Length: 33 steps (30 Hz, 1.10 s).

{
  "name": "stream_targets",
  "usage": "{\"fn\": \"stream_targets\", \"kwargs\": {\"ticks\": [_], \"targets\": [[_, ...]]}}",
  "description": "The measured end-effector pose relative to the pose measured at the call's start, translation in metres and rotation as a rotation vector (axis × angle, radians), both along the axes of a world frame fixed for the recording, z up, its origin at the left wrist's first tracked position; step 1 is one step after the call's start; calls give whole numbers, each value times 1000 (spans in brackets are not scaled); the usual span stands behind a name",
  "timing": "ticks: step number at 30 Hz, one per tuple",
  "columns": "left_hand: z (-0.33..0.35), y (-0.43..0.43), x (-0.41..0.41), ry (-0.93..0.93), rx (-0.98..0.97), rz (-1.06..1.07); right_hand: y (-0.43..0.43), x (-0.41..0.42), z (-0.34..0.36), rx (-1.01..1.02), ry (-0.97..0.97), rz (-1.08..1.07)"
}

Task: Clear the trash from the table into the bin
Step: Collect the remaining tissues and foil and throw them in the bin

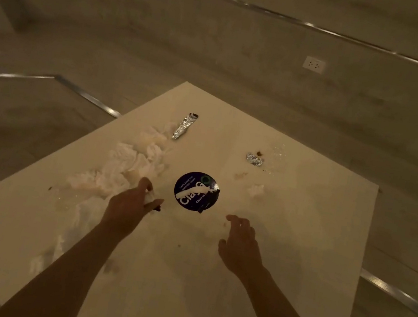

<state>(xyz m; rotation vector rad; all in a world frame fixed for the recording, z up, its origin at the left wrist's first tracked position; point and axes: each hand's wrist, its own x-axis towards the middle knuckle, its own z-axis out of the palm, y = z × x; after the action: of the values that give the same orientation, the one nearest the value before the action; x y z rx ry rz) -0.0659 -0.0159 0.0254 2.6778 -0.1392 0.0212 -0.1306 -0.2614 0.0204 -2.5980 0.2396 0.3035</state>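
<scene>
Left hand (130,200) pinches a small tissue scrap (149,198) between thumb and fingers. Right hand (239,243) hovers with fingers spread and holds nothing.

Table (301,229) is largely uncleared:
- Tissue pile (128,169): just beyond the left grip, to its left.
- Round sticker (196,191): just right of the grip.
- Foil strip (184,126): well beyond it.
- Foil ball (254,160) and small wad (255,190): beyond the right hand.

Bin not in view.

Judgement: early stage. One scrap is in hand and nearly all the trash is left.
</scene>
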Motion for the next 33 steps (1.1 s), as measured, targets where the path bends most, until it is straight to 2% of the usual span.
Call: {"fn": "stream_targets", "kwargs": {"ticks": [6,11,13,17,22,24,29,33], "targets": [[-10,22,42,191,-85,262,22,21,-4,-41,-60,7],[-29,51,73,322,-23,349,54,55,-13,-129,-119,65],[-36,62,79,307,-31,349,67,70,-17,-167,-127,91],[-41,78,89,151,-19,277,89,95,-27,-260,-99,152],[-36,84,109,166,-16,154,93,112,-32,-333,-45,141],[-34,83,114,89,15,113,90,116,-30,-339,-29,178],[-21,69,131,-103,55,-16,77,125,-16,-240,-12,83],[-21,51,152,-35,64,-156,67,132,0,-120,-60,-47]]}}
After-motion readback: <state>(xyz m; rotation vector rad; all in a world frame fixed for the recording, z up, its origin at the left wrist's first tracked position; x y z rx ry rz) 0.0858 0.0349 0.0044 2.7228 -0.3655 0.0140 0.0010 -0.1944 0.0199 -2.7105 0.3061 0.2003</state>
